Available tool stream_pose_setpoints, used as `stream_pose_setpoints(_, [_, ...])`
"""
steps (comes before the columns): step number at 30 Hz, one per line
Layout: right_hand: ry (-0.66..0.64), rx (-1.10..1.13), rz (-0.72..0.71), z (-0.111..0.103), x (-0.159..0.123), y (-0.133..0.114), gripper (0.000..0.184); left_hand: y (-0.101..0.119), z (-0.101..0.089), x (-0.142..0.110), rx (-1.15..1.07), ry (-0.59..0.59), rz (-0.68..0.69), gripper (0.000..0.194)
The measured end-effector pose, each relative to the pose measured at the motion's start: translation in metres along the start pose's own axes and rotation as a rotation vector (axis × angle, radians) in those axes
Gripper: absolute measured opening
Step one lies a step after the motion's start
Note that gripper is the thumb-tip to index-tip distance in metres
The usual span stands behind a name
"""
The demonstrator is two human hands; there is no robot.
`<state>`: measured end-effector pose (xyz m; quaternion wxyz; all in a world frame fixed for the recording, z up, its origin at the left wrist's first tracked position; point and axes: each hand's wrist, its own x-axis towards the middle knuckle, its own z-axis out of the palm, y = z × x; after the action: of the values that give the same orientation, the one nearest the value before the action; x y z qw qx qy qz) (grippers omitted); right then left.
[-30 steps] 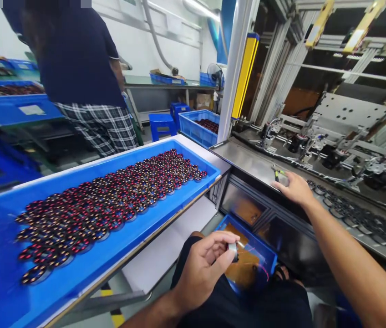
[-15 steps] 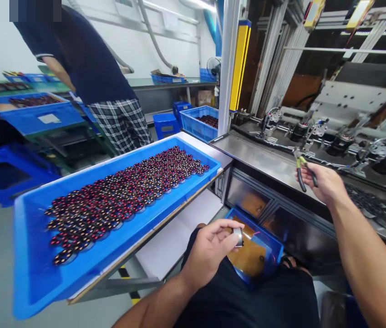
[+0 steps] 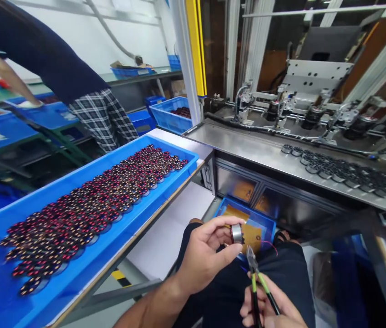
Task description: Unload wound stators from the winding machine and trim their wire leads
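Between the thumb and fingers of my left hand (image 3: pixel 206 253) is a small round motor stator (image 3: pixel 236 233) with a silvery metal side and dark ends. My right hand (image 3: pixel 271 303) is wrapped round pliers (image 3: pixel 257 278) with green and black handles. The pliers' jaws point up, just below and right of the stator, and seem apart from it. On my left, many similar wound stators with red and copper tops (image 3: pixel 104 196) fill much of a blue tray (image 3: pixel 165 193).
A steel machine bench (image 3: pixel 241 141) bears rows of black ring-shaped parts (image 3: pixel 346 171). Beneath my hands lies a blue bin (image 3: pixel 271 223) with brown card and a red wire. A co-worker (image 3: pixel 53 59) leans over blue crates at the back left.
My right hand has brought the pliers from over the bench down to beside the left hand. The left hand has turned the stator slightly. My view has swung right.
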<state>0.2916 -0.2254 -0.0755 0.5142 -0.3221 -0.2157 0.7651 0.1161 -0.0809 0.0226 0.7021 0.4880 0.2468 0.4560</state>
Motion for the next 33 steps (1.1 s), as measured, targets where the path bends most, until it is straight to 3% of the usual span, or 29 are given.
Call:
stream_pose_setpoints(5, [0.042,-0.56,-0.348,0.006,-0.013,-0.016,0.057,0.0,0.008,-0.003,-0.019,-0.06,-0.027,0.038])
stream_pose_setpoints(10, [0.031,-0.893,-0.52,0.005,-0.008,-0.02,0.073,0.005,0.009,-0.006,-0.042,-0.04,-0.05,0.036])
stream_pose_setpoints(20, [0.088,-1.075,-0.724,0.024,0.001,-0.031,0.074,0.004,0.01,-0.011,-0.051,-0.044,-0.048,0.035])
stream_pose_setpoints(33, [0.146,-1.208,-0.781,0.027,0.002,-0.035,0.076,0.004,0.008,-0.013,0.004,-0.046,-0.014,0.033])
